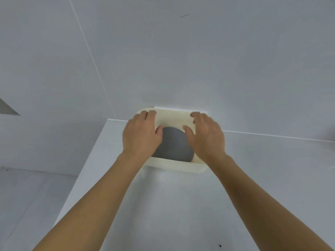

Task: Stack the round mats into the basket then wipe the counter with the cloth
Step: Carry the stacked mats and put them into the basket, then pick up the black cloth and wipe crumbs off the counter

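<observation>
A cream rectangular basket stands on the white counter against the back wall. A grey round mat lies inside it. My left hand rests over the basket's left side, fingers spread, thumb touching the mat's edge. Over the basket's right side hovers my right hand, its fingers also apart and its thumb near the mat. Neither hand grips anything that I can see. No cloth is in view.
The counter's left edge drops to a lower grey floor. A white wall rises directly behind the basket. A small dark speck marks the counter near the front.
</observation>
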The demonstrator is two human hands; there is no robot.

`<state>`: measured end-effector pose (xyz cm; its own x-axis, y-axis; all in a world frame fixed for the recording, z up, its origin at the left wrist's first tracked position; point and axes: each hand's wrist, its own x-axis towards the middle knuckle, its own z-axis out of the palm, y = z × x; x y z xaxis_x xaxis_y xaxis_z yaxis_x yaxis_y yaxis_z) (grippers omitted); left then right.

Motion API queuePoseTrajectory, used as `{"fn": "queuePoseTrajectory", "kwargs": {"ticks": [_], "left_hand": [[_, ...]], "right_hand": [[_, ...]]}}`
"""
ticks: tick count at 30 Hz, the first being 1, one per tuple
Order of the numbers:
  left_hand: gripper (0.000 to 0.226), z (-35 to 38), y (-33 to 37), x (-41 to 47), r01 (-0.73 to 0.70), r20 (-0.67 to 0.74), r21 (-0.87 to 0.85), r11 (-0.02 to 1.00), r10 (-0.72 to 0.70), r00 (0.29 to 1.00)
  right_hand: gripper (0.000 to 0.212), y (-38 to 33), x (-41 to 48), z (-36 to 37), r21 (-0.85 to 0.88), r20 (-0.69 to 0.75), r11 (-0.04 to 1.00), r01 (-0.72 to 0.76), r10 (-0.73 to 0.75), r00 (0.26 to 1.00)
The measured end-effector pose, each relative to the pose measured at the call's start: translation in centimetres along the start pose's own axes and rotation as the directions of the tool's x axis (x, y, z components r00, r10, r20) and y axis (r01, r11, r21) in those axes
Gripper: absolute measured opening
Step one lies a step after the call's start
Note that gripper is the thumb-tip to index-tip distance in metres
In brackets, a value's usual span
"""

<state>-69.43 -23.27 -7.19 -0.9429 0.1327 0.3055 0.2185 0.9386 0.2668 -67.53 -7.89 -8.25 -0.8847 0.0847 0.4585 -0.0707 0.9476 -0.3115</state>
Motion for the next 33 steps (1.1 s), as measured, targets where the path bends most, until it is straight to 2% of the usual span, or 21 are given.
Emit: {"fn": "queuePoseTrajectory", "kwargs": {"ticks": [1, 3, 5, 7, 11, 16, 22, 27, 33], "left_hand": [[0.043, -1.1, 0.4, -0.8, -0.043, -0.137, -0.06, 0.997, 0.034, 0.99], [0.048, -3.2, 1.3, -2.5, -0.128, -0.351, -0.116, 0.985, 0.08, 0.933], [0.054, -4.8, 2.0, -4.2, -0.181, -0.454, -0.117, 0.976, 0.11, 0.884], [0.061, -5.7, 2.7, -5.6, -0.205, -0.497, -0.086, 0.975, 0.137, 0.857], [0.069, -6.1, 4.0, -8.0, -0.226, -0.504, -0.024, 0.974, 0.184, 0.844], [0.074, -5.1, 5.7, -10.9, -0.213, -0.426, 0.054, 0.975, 0.216, 0.878], [0.072, -4.3, 10.0, -15.6, -0.198, -0.405, 0.107, 0.974, 0.225, 0.886], [0.072, -3.8, 15.3, -20.9, -0.101, -0.412, 0.118, 0.988, 0.141, 0.9], [0.071, -2.9, 21.3, -26.2, -0.074, -0.38, 0.115, 0.991, 0.113, 0.918]], "right_hand": [[0.031, -0.3, -0.4, -1.6, 0.025, -0.136, 0.999, 0.028, -0.024, 0.99], [0.037, -0.8, -1.5, -4.8, 0.043, -0.279, 0.996, 0.075, -0.06, 0.958], [0.047, -1.1, -2.9, -7.9, 0.045, -0.358, 0.993, 0.113, -0.09, 0.93], [0.058, -1.3, -4.4, -10.2, 0.023, -0.382, 0.991, 0.134, -0.115, 0.917], [0.074, -0.5, -7.0, -12.5, -0.068, -0.308, 0.994, 0.084, -0.102, 0.946], [0.081, 2.6, -10.3, -14.1, -0.176, -0.252, 0.984, 0.027, -0.071, 0.965], [0.081, 7.1, -14.9, -16.9, -0.18, -0.224, 0.984, -0.015, -0.026, 0.974], [0.083, 11.8, -19.6, -20.2, -0.135, -0.176, 0.991, 0.009, -0.033, 0.984], [0.082, 16.3, -24.5, -24.2, -0.127, -0.13, 0.992, -0.014, -0.003, 0.992]]}}
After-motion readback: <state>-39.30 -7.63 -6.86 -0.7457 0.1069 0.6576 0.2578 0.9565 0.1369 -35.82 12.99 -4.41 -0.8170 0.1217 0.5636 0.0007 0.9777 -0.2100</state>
